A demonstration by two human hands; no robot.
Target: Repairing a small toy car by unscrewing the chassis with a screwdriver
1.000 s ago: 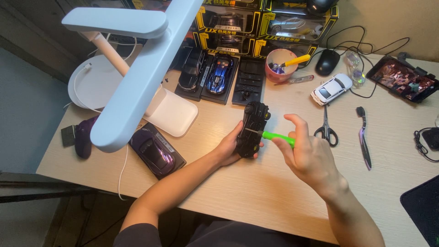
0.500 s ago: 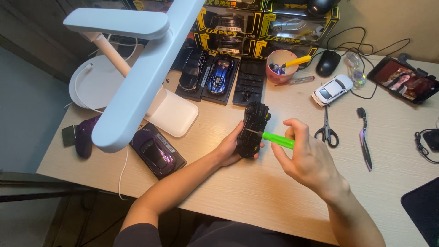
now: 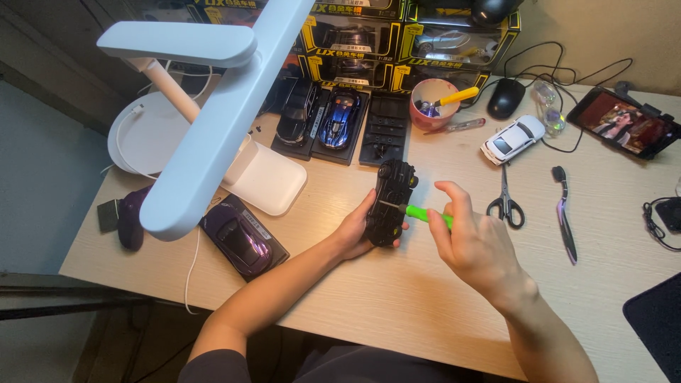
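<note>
Both forearms reach in over the near edge of the pale wooden desk [image 3: 397, 312]; the left hand [image 3: 352, 230] is wrapped around a black model car [image 3: 389, 202], which stands on its side a little nearer than the middle of the surface, underside turned toward the right hand; the right hand [image 3: 474, 245] is closed on a green-handled screwdriver [image 3: 428, 215], fingers pinching the handle, with the tool's tip meeting the car's underside.

Toward the near-left part of the desk a glossy purple model car [image 3: 237, 237] lies on a black base; beyond it, at the left edge, sit a dark purple part [image 3: 131, 216] and a small dark square piece [image 3: 108, 215]; a white desk lamp [image 3: 213, 106] rises from its base on the left and its long head hangs over that side.

To the right of the hands lie black-handled scissors [image 3: 505, 198] and, just past them, a slim dark tool [image 3: 564, 213]; at the right edge a black cabled gadget [image 3: 667, 213] rests.

Farther back, a white model car [image 3: 512, 139] sits near a pink cup [image 3: 434, 103] holding tools; a black car [image 3: 294, 113], a blue car [image 3: 339, 117] and an empty black base [image 3: 386, 129] stand side by side; along the far edge are a black mouse [image 3: 506, 98], a phone [image 3: 623, 120] with a lit screen, and stacked yellow-and-black car boxes [image 3: 397, 35].
</note>
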